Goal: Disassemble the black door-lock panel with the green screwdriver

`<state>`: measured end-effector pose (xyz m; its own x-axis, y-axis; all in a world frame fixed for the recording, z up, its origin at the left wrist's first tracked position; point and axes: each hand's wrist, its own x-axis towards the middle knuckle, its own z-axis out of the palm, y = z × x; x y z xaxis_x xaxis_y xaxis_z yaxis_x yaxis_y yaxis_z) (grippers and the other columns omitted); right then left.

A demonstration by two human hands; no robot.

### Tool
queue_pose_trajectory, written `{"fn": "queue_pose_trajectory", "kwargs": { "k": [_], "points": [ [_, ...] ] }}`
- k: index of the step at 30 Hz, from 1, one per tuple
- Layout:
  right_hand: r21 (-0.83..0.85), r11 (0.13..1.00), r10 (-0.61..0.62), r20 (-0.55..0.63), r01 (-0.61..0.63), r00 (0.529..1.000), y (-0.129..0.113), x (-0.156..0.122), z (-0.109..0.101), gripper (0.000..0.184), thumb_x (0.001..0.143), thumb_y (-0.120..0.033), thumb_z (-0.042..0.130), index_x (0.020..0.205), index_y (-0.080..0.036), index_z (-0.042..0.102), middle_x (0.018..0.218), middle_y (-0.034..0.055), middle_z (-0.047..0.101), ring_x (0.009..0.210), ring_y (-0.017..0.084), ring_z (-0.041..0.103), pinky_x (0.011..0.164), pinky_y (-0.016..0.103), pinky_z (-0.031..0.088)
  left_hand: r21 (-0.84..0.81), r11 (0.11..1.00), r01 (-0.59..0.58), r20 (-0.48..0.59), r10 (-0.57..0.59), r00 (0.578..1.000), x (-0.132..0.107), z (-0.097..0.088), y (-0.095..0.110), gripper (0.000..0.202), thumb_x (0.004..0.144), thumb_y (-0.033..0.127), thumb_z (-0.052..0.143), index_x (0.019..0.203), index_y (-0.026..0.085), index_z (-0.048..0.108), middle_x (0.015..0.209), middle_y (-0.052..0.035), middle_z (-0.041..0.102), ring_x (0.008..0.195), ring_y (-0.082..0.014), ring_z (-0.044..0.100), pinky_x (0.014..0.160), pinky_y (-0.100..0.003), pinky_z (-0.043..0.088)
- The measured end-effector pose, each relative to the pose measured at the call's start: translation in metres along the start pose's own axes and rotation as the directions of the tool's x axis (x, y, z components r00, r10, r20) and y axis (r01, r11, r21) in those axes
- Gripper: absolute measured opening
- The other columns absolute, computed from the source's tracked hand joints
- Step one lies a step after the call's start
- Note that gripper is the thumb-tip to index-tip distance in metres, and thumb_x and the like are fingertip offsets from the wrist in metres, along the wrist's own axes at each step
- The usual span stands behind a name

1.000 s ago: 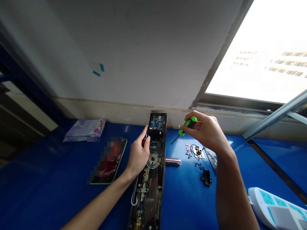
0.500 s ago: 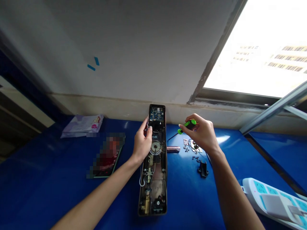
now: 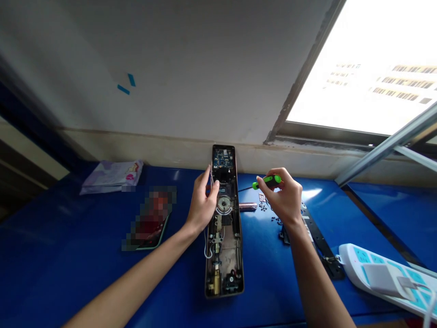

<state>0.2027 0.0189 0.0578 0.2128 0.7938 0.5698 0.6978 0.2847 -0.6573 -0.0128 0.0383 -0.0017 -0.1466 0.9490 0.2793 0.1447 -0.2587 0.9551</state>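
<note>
An opened door-lock body [image 3: 224, 237] lies lengthwise on the blue table [image 3: 68, 255], its circuit board at the far end and brass parts at the near end. My left hand [image 3: 202, 203] rests against its left edge near the round metal part, thumb and fingers pinched on thin wires. My right hand [image 3: 284, 196] hovers to the right of the lock, closed round a green-and-black screwdriver [image 3: 266, 181] whose thin shaft points left toward the lock.
Small screws and a little plate [image 3: 263, 203] lie right of the lock, with a short metal cylinder [image 3: 247, 206] beside it. A black strip [image 3: 321, 241] and a white power strip [image 3: 385, 275] are at the right. A tablet [image 3: 150, 218] and a packet [image 3: 111, 175] lie left.
The view has tipped down, so the whole lock now shows. My right hand with the screwdriver has come lower and closer to the lock. The left hand stays at the lock's edge.
</note>
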Motion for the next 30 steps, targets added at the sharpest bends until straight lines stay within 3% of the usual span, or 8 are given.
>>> {"fn": "queue_pose_trajectory", "kwargs": {
  "k": [3,6,15,19,24,30],
  "points": [
    [0.0,1.0,0.03,-0.016,-0.03,0.999,-0.002,-0.015,-0.006,0.026,0.085,-0.046,0.076,0.09,-0.023,0.063,0.081,0.0009,0.073,0.067,0.016,0.069,0.063,0.027,0.053,0.022,0.999,0.032,0.019,-0.032,0.999,-0.011,-0.011,-0.002,0.059,0.098,0.035,0.061,0.156,0.029,0.048,0.16,-0.0103,0.047,0.128,-0.0281,0.063,0.11,-0.047,0.053],
    [-0.03,0.997,0.07,-0.014,-0.07,0.997,-0.006,-0.035,-0.008,0.026,0.087,-0.044,0.074,0.087,-0.023,0.059,0.085,0.0025,0.074,0.072,0.018,0.071,0.066,0.028,0.053,0.01,0.996,0.085,0.051,-0.085,0.995,-0.022,-0.016,-0.003,0.057,0.1,0.04,0.058,0.156,0.032,0.047,0.156,-0.0103,0.051,0.118,-0.0273,0.068,0.102,-0.047,0.058],
    [-0.158,0.985,0.101,0.19,-0.071,0.977,-0.002,-0.086,0.018,0.024,0.095,-0.034,0.057,0.079,-0.025,0.042,0.076,0.001,0.062,0.066,0.017,0.06,0.061,0.027,0.042,-0.008,0.999,0.04,0.047,-0.039,0.998,-0.038,-0.01,-0.004,0.055,0.102,0.036,0.054,0.157,0.031,0.047,0.154,-0.0076,0.054,0.138,-0.0267,0.055,0.12,-0.046,0.042],
    [-0.22,0.975,0.093,0.282,-0.03,0.955,-0.001,-0.091,0.025,0.02,0.092,-0.026,0.056,0.078,-0.024,0.041,0.076,0.0002,0.059,0.063,0.015,0.054,0.06,0.026,0.037,0.004,1.0,0.017,0.043,-0.017,0.999,-0.04,-0.01,-0.003,0.053,0.103,0.036,0.053,0.156,0.029,0.049,0.158,-0.0071,0.051,0.147,-0.0254,0.047,0.127,-0.045,0.033],
    [-0.31,0.951,0.11,0.345,0.003,0.932,-0.001,-0.087,0.032,0.02,0.088,-0.016,0.057,0.078,-0.024,0.042,0.075,0.0002,0.057,0.059,0.014,0.046,0.057,0.026,0.03,0.036,0.999,-0.019,0.064,0.017,0.998,-0.038,-0.012,-0.002,0.051,0.104,0.035,0.051,0.154,0.027,0.052,0.155,-0.0083,0.054,0.147,-0.0251,0.048,0.127,-0.045,0.033],
    [-0.344,0.937,0.114,0.447,0.053,0.888,0.0,-0.074,0.036,0.021,0.085,-0.011,0.063,0.076,-0.023,0.048,0.076,0.0033,0.064,0.06,0.015,0.05,0.055,0.026,0.026,0.076,0.995,-0.069,0.1,0.061,0.993,-0.035,-0.016,-0.006,0.052,0.104,0.036,0.05,0.155,0.026,0.051,0.154,-0.01,0.054,0.147,-0.0245,0.048,0.128,-0.045,0.032]
  ]
}}
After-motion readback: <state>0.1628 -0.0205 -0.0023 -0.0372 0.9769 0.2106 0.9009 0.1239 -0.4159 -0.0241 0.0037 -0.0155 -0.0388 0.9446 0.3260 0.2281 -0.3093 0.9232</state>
